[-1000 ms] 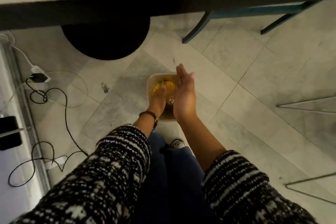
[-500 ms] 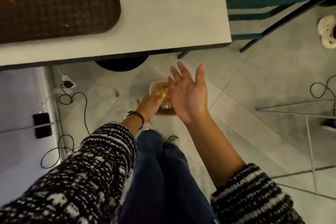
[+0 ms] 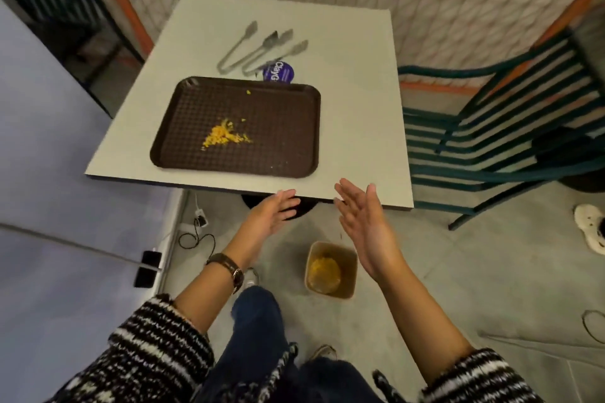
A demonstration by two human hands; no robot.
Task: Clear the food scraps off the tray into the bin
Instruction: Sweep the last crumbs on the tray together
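Both your hands are empty and spread wide, no grip on anything. Left hand (image 3: 271,211) and right hand (image 3: 366,222) hover palms facing each other just short of the near tabletop (image 3: 353,127) edge, above the floor. My read: you're between scoops, hands heading for the tray.

Brown tray (image 3: 294,141) sits flat on the tabletop, near side close to the edge, so a short reach gets you there. The scraps (image 3: 222,136), a yellow crumbly pile, sit left of tray centre; one stray bit (image 3: 248,92) lies near the far rim, and a few pale specks show by the near right corner. So the job is partly done, not finished.

Bin (image 3: 330,273) stands on the floor just in front of the table, below and between your hands, already holding yellow scraps. That placement looks deliberate: short drop from tabletop edge to bin.

Tongs (image 3: 258,49), at least two pairs overlapping, lie beyond the tray, untouched. A purple round lid or tub (image 3: 279,72) sits behind the far rim, partly hidden by it; its label is cut off.

Hard to tell: what the scraps are exactly, bin depth, and whether any crumbs stick to your palms. The table base is mostly hidden behind your left hand. The dark spot on the floor near the bin is too small to identify.
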